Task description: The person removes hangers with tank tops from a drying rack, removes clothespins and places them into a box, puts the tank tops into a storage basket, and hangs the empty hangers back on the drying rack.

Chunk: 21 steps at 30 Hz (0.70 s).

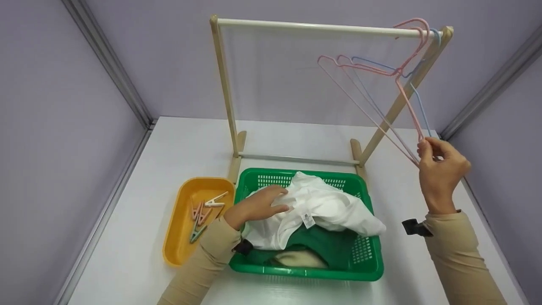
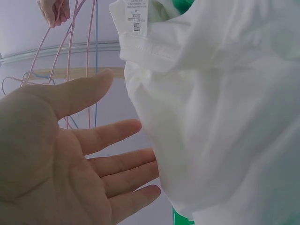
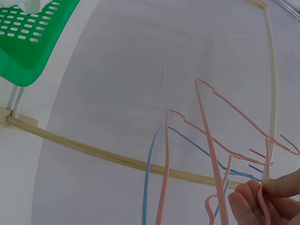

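Note:
My right hand [image 1: 442, 169] pinches the lower right corner of a pink clothes hanger [image 1: 408, 104] between thumb and fingers. That hanger hooks over the rack's rod [image 1: 313, 26], beside a second pink hanger and a blue hanger [image 1: 420, 106]. My left hand [image 1: 260, 204] is over the left side of the green basket [image 1: 305, 273], fingers spread at a white garment [image 1: 334, 207] with a printed label [image 1: 308, 220]. In the left wrist view, its fingertips reach the edge of the white cloth [image 2: 197, 122]; whether they press it I cannot tell. Green cloth [image 1: 326, 241] and beige cloth [image 1: 300, 258] lie beneath.
A yellow tray [image 1: 171, 243] left of the basket holds several clothespins [image 1: 201, 214]. Behind the basket stands the rack, with a left wooden post [image 1: 226, 84] and a right wooden post [image 1: 396, 110]. Grey-framed panels wall the white table [image 1: 131, 203] at the back and sides.

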Available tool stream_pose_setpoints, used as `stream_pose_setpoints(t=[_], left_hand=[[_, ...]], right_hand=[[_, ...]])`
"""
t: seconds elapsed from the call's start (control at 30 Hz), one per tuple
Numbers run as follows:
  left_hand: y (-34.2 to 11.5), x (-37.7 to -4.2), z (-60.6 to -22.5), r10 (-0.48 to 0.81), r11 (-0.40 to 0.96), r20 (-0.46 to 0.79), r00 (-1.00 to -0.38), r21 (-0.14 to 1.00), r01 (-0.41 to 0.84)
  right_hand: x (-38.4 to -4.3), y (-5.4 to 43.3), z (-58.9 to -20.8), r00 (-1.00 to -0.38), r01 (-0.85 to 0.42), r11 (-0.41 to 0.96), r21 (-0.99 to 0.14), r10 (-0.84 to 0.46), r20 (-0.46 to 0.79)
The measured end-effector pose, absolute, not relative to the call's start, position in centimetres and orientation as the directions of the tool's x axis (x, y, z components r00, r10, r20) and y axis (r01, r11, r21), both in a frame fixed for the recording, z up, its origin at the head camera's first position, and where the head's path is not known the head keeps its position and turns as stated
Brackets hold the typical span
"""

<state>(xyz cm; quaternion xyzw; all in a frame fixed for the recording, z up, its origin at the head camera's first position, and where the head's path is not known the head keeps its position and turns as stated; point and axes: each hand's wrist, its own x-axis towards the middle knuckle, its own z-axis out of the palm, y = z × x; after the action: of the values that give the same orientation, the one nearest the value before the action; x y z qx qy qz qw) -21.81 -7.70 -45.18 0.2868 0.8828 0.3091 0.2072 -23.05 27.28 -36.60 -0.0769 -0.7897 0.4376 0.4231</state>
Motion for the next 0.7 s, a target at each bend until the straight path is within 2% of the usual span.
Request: stream_pose_setpoints(t=[0.27,0.5,0.7], left_hand=[[-7.9,-21.3,-44.9,0.624,0.647,-0.211,-0.752,0.679,0.346],[-8.0,-21.1,-45.1,0.623,0.654,-0.215,-0.752,0.671,0.349],[-8.0,-20.9,-45.0,0.617,0.660,-0.231,-0.753,0.673,0.334]], right_hand=[[-24.0,26.4,-36.2,-0.619,-0.209,0.662,-0.720,0.481,0.621],[-24.4,26.4,-37.0,-0.653,-0.145,0.701,-0.698,0.462,0.600],[-24.6,26.4,-37.3,-0.673,-0.145,0.725,-0.673,0.427,0.604]])
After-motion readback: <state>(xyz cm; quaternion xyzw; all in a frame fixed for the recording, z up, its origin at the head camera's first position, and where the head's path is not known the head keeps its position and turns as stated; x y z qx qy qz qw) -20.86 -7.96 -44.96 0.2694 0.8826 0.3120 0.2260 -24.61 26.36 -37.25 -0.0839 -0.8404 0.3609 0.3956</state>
